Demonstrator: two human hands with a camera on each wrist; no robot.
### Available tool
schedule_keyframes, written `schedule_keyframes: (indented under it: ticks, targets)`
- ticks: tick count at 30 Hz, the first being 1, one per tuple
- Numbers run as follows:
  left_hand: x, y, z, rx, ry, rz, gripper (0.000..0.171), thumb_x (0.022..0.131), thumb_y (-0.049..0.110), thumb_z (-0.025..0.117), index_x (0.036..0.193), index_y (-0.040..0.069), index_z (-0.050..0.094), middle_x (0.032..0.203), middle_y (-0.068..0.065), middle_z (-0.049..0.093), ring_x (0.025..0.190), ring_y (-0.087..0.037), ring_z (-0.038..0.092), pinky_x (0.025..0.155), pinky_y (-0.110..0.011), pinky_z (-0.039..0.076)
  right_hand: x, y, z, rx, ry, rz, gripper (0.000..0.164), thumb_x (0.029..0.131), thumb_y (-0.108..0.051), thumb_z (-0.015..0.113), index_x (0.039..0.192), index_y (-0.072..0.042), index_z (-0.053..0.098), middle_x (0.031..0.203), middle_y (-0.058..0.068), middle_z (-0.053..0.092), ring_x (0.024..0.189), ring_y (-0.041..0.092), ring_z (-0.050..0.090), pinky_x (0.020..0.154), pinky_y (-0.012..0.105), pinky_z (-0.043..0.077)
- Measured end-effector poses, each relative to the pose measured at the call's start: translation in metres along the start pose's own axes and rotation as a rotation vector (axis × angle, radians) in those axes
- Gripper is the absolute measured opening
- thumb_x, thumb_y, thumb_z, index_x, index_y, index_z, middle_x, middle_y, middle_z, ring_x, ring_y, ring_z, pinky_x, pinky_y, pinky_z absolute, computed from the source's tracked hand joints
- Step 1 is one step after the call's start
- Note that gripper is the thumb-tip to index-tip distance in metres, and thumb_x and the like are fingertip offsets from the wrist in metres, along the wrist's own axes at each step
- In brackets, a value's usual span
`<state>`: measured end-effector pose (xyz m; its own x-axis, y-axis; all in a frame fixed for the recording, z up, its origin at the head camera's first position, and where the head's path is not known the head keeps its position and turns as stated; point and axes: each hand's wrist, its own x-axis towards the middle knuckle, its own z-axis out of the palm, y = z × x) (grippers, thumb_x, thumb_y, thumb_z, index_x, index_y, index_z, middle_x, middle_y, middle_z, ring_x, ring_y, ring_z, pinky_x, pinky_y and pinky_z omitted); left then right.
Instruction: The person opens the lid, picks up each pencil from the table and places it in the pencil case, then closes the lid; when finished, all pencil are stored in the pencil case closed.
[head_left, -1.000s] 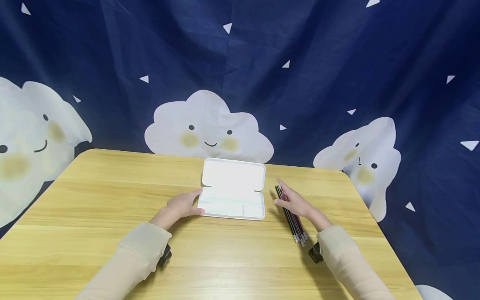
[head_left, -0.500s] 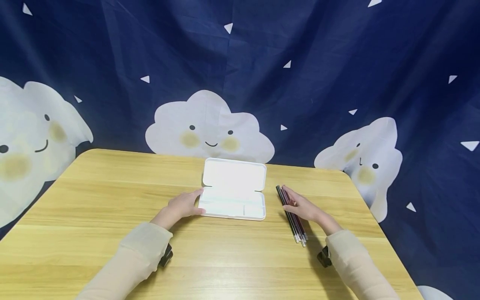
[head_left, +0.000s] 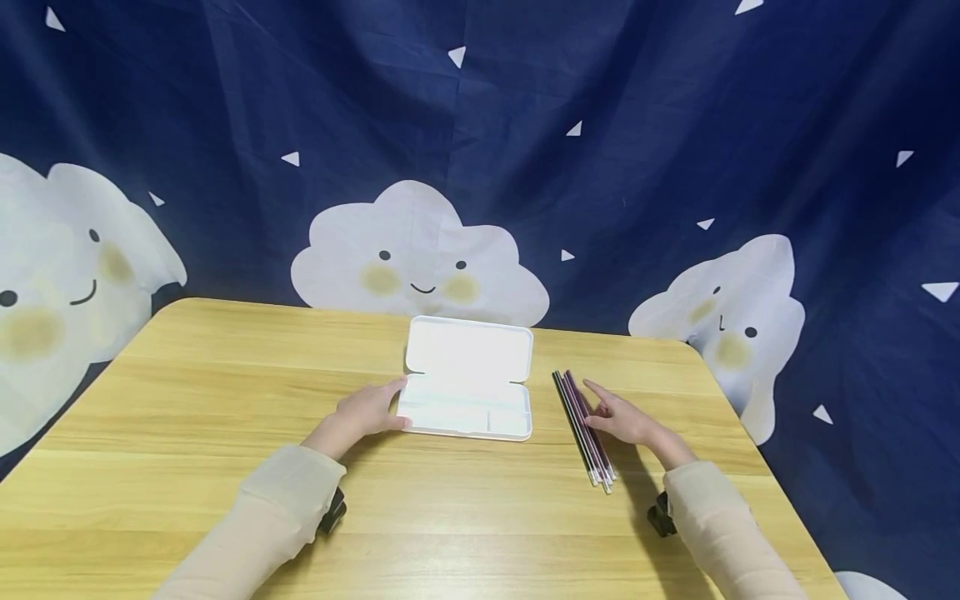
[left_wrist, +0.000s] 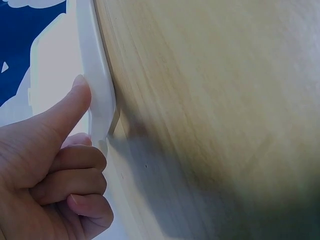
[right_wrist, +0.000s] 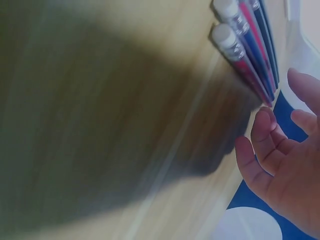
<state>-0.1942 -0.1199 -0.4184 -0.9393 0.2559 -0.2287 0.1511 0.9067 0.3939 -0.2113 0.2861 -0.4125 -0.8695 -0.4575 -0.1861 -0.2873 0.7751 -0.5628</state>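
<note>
Tabletop (head_left: 457,525), pale yellow with wood grain running left to right, is filling the near part of the scene, its far corners rounding off. Behind it a dark blue curtain (head_left: 637,75) is hanging in soft folds, showing scattered small white triangles and smiling white clouds: one in the middle (head_left: 420,233), one at the left edge and a folded one at the right. An opened white case (head_left: 468,350) is lying near the middle of the table's far half, its lid spreading toward the curtain and its tray (head_left: 442,417) facing the near side; glare is washing out much of its inside, though a small divider is showing toward the right. The left hand (head_left: 363,411) is gripping the tray's left end, its thumb (left_wrist: 75,102) pressing on the near rim while its lower fingers are curling in. To the right of the case, a bundle of dark pencils (head_left: 583,433) is lying at a slant, far left to near right, with its white erasers (right_wrist: 224,35) pointing to the near side. The right hand (head_left: 628,419) is hovering just beside the bundle's right side, its fingers loosely bending and spreading, holding nothing; whether its thumb is touching a pencil, I cannot tell. Both forearms are wearing light sleeves (head_left: 258,508), with dark devices (head_left: 332,511) sitting at the wrists.
</note>
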Motion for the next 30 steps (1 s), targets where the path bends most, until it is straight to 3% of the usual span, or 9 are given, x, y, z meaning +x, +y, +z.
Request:
schedule_keyframes:
  ticks: [21, 30]
  targets:
    - [0.003, -0.002, 0.002, -0.002, -0.002, -0.004, 0.074, 0.080, 0.034, 0.069, 0.140, 0.007, 0.036, 0.129, -0.024, 0.049, 0.110, -0.041, 0.050, 0.070, -0.050, 0.046, 0.006, 0.012, 0.002, -0.003, -0.008, 0.046, 0.062, 0.087, 0.001, 0.052, 0.139, 0.010, 0.019, 0.069, 0.005, 0.044, 0.058, 0.015, 0.038, 0.056, 0.029, 0.035]
    - [0.005, -0.002, 0.001, 0.007, -0.001, -0.001, 0.074, 0.080, 0.035, 0.068, 0.140, 0.007, 0.035, 0.130, -0.023, 0.048, 0.111, -0.040, 0.050, 0.069, -0.048, 0.046, 0.010, 0.014, 0.003, -0.009, -0.006, 0.062, 0.060, 0.089, -0.003, 0.052, 0.138, 0.011, 0.021, 0.069, 0.004, 0.044, 0.058, 0.014, 0.038, 0.057, 0.030, 0.035]
